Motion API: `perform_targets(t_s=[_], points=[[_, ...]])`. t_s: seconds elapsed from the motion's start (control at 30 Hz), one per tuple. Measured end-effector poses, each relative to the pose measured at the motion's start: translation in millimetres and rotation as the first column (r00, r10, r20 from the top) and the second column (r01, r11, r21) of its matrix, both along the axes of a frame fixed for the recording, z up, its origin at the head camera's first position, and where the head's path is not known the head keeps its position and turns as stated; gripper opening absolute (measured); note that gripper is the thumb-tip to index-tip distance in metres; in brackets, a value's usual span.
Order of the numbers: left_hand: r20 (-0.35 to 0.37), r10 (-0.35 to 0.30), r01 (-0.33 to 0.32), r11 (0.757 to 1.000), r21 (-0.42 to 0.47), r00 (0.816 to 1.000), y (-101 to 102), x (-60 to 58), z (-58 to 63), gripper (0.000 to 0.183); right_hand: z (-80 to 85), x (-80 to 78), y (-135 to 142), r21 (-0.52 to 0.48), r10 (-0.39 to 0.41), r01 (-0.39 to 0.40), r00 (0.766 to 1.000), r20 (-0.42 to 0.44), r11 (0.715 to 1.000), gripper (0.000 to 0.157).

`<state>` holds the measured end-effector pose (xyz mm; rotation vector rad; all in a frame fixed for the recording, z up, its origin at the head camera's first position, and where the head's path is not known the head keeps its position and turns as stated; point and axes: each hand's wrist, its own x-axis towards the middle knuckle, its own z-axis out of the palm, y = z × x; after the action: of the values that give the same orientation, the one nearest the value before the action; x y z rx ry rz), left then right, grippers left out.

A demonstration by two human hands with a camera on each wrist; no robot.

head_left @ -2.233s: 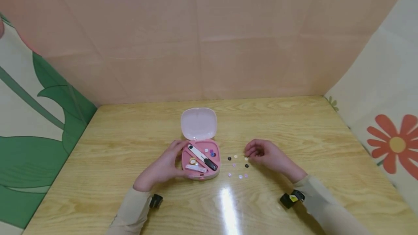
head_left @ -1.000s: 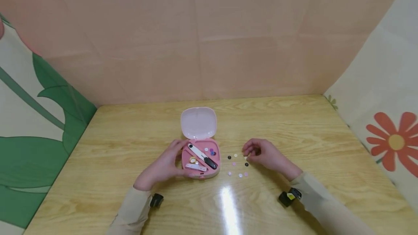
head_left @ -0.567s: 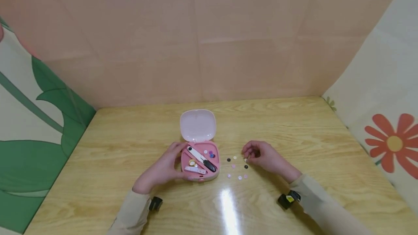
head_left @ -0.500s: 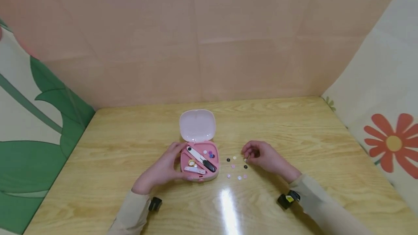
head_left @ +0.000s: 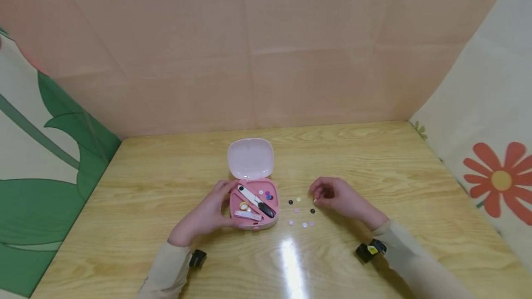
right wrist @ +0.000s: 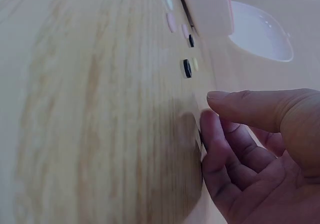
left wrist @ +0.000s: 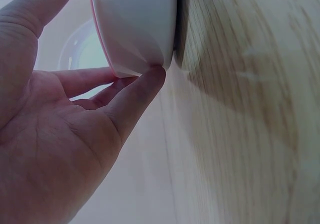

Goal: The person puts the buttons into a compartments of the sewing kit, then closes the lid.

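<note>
My left hand [head_left: 203,211] grips the left side of an open pink sewing box [head_left: 274,186], thumb at its front corner and fingers at the back. In the left wrist view, the fingertips [left wrist: 158,75] press on the box's pale wall [left wrist: 135,24]. Inside lie a white tool with a black handle [head_left: 266,209], a pale printed strip [head_left: 248,216], a gold-rimmed round piece [head_left: 244,206] and several buttons [head_left: 268,194]. My right hand [head_left: 342,199] has curled fingers and pinches a small cream button [head_left: 315,200], mostly hidden, by the thumb tip.
Several loose buttons lie between box and right hand: black ones [head_left: 312,211], pink ones [head_left: 297,210], a white one [head_left: 305,225] and a cream one [head_left: 298,200]. The box's lid [head_left: 250,158] stands open behind it. All rests on a wooden table [head_left: 166,160].
The cream button by my right thumb has shifted slightly right and away from me, along with the right hand. My left hand keeps its hold on the sewing box.
</note>
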<state>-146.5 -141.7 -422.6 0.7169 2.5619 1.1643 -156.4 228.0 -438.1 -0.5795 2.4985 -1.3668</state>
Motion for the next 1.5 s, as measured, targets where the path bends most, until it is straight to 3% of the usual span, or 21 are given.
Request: perform_targets(t_s=[0.3, 0.77, 1.5], points=[[-0.012, -0.003, 0.003, 1.0, 0.009, 1.0, 0.9, -1.6, 2.3, 0.101, 3.7, -1.4, 2.0, -0.052, -0.07, 0.072, 0.996, 0.047, 0.996, 0.023], [0.012, 0.008, -0.008, 1.0, 0.0, 1.0, 0.4, 2.6, 0.1, 0.105, 4.8, 3.1, -1.0, -0.123, -0.052, 0.057, 0.998, 0.043, 0.991, 0.027], [0.027, 0.015, -0.015, 1.0, 0.007, 1.0, -2.1, -0.2, -0.8, 0.101, 22.3, -5.1, -9.3, -0.142, -0.075, 0.08, 0.996, 0.039, 0.987, 0.027]])
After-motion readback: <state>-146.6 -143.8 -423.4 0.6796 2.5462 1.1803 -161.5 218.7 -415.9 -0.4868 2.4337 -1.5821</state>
